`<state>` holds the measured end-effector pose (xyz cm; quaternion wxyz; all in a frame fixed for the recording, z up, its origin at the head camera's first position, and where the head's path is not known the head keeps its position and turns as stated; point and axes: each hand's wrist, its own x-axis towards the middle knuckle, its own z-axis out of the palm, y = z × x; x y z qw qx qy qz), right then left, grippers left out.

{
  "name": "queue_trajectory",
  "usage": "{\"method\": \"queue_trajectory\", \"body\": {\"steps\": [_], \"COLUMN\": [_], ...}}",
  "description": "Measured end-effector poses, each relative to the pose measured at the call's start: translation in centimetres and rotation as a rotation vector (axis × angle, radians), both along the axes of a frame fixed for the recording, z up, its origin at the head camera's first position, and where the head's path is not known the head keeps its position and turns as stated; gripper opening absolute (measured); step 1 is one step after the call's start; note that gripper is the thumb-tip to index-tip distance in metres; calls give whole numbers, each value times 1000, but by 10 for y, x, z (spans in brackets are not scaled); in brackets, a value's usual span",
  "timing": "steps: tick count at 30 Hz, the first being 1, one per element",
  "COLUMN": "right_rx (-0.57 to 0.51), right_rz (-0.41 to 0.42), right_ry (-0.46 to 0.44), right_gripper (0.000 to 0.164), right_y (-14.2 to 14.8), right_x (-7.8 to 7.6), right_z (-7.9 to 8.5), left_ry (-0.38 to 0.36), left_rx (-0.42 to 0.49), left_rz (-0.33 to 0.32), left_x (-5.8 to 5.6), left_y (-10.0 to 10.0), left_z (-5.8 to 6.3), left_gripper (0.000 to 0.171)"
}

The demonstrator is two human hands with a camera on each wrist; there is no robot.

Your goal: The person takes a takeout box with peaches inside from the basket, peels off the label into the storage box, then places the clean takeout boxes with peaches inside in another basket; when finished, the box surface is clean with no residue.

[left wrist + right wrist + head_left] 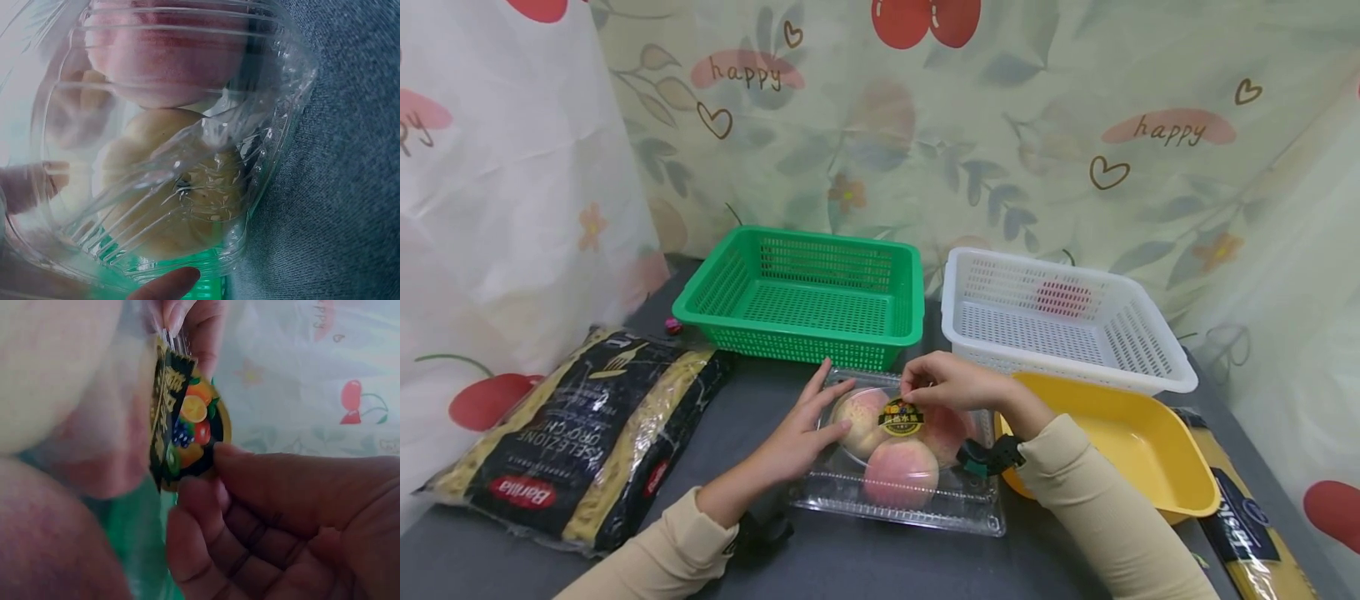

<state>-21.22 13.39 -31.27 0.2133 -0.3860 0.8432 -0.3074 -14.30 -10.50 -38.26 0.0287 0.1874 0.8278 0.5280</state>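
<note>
Worktop: grey, it runs along our near side; on the worktop we have the clear container in the middle, between both arms.
Peaches: three show under the plastic, one of them the front peach, nearest us.
Left hand: our left hand rests along the container's left side, fingers extended and thumb over the plastic, clasping nothing.
Sticker: the round black-and-gold sticker lies on top of the container towards its far half, its edge lifted.
Right hand: our right hand pinches that edge between thumb and fingers, reaching from the right and beyond; it is the nearer hand, the left being off to the side. The container looks longer from left to right.
Flanks: pasta bag left; yellow basin right, then a packet.
Baskets: green basket behind the container, white basket to its right.
Curtain: patterned curtain farthest.
</note>
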Motion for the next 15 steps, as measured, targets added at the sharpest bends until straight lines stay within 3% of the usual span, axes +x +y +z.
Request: {"method": "queue_trajectory", "body": {"steps": [5,11,15], "right_rx": [-25,-115,-122], "right_rz": [-21,-171,-225], "right_ry": [6,19,8], "right_gripper": [11,12,14], "right_y": [7,26,39], "right_x": [0,-5,-7], "right_z": [5,13,16], "left_ry": [0,5,12], "left_rx": [2,-3,-6], "left_rz": [-7,-3,1], "left_x": [0,0,0], "left_y": [1,0,0], "left_z": [0,-1,-2], "left_gripper": [51,51,51]}}
